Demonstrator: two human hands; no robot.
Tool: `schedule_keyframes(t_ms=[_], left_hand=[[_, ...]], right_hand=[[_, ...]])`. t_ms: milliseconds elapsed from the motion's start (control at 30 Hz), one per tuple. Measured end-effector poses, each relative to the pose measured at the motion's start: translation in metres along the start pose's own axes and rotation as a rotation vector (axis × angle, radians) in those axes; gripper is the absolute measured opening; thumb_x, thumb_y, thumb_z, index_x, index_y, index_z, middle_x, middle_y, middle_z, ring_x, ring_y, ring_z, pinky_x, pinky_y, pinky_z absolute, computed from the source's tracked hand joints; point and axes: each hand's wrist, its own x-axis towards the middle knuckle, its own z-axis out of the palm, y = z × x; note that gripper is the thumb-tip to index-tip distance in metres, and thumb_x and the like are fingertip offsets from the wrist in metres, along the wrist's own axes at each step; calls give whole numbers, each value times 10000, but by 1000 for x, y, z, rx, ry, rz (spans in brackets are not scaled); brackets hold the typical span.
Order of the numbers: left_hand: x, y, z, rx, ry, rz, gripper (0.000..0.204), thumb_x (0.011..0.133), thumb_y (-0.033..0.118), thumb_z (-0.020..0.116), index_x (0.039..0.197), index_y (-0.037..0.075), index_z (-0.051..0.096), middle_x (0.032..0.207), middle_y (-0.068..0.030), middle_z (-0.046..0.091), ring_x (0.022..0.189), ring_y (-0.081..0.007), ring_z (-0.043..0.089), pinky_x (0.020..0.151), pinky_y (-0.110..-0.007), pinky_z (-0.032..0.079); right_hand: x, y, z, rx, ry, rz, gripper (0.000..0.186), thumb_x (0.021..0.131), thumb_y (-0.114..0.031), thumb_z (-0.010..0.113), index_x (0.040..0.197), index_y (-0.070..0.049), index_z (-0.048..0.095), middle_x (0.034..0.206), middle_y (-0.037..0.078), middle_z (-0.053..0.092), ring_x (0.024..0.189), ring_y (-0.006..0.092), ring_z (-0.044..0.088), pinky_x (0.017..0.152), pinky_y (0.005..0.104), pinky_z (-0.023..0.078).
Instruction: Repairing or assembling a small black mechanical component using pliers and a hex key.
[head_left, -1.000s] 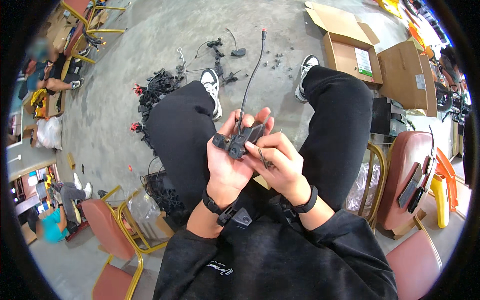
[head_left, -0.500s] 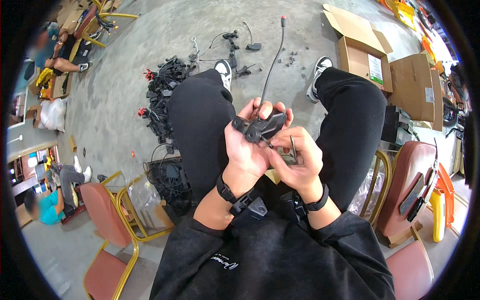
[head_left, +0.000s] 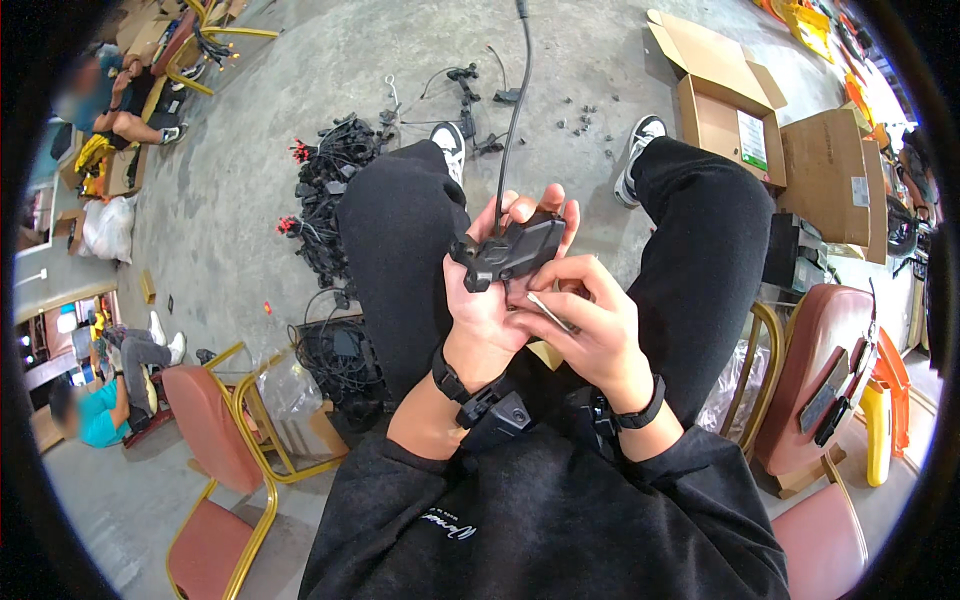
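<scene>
— Both hands up? What's in them?

— Yes, above my lap. My left hand (head_left: pixel 490 300) is wrapped around a black plastic box (head_left: pixel 512 250) with a thin cable (head_left: pixel 510 130). My right hand (head_left: pixel 580 320) pinches a small silver strip (head_left: pixel 550 311) just under it.

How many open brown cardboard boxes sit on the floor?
2: one open brown cardboard box beyond the person's right foot, another cardboard box beside it, farther right. Others may be hidden.
</scene>
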Motion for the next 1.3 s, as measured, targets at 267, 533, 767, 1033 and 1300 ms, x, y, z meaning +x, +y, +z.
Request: schedule_keyframes(t_ms=[267, 533, 767, 1033, 1300], left_hand=[[-4, -8, -3, -45, 55, -161, 156, 940, 212, 448, 895, 73, 502, 934, -74, 615, 1266, -281, 413, 1100, -444, 308], [15, -25, -23, -24, -100, -269, 235, 968, 237, 419, 889, 59, 551, 992, -51, 597, 1219, -214, 466, 1078, -413, 337], [18, -37, -29, -52, 139, -343, 228, 942, 270, 420, 934, 80, 547, 1173, -176, 577, 1115, -339, 534, 958, -463, 436], [50, -47, -69, -379, -110, -474, 200, 902, 149, 436, 728, 67, 382, 604, -17, 383, 510, -101, 371, 397, -224, 297], [113, -9, -108, -339, -315, -468, 169, 887, 90, 410, 724, 45, 404, 542, -22, 356, 348, -66, 306, 270, -211, 247]], right_hand=[[2, -8, -7, -179, 158, -71, 440, 642, -91, 802, 1064, -120, 683, 863, 22, 438, 676, 123, 482, 558, 243, 432], [6, -10, -16, -369, 154, 42, 618, 636, -59, 779, 1222, -133, 598, 847, 35, 358, 689, 153, 407, 606, 269, 422], [5, -1, -27, -249, 242, 201, 545, 657, 3, 759, 1169, -107, 607, 1005, 81, 373, 769, 170, 497, 648, 285, 467], [0, -1, -61, 727, 623, 398, 487, 734, 77, 686, 1161, -12, 469, 1114, 117, 585, 787, 62, 528, 676, 174, 425], [-3, 9, -107, 700, 853, 421, 537, 710, -260, 758, 1110, -48, 470, 997, 142, 570, 859, 150, 520, 740, 244, 402]])
